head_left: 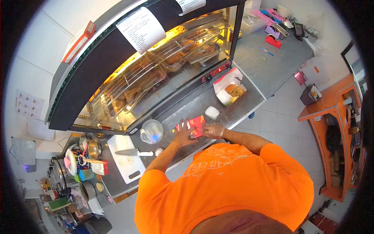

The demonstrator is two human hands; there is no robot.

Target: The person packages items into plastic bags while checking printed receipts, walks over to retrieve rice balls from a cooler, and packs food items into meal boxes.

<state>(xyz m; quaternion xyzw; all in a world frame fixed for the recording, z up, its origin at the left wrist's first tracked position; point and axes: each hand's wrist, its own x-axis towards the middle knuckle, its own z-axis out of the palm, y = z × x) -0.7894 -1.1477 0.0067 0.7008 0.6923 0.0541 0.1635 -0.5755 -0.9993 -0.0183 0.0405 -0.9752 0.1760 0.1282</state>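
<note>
A red carton with yellow and white print (198, 124) is on the dark counter, between my two hands. My left hand (183, 135) grips its left side, with the fingers reaching over the printed face. At the carton's right end, my right hand (214, 131), in a clear plastic glove, is closed around the edge; its fingertips are partly hidden. Just beyond my right hand sits a white wrapped bundle (212, 113). Farther up the counter stands an open box with fried food and another white bundle (230, 93). A clear plastic tub (151, 131) is left of my left hand.
Beyond the counter a lit glass warmer (156, 74) holds trays of fried food. A white-handled knife (132, 152) lies on the white cutting board (124, 167) at left. Metal bowls (93, 149) and utensils crowd the far left. A red tape dispenser (273, 41) stands at the back right.
</note>
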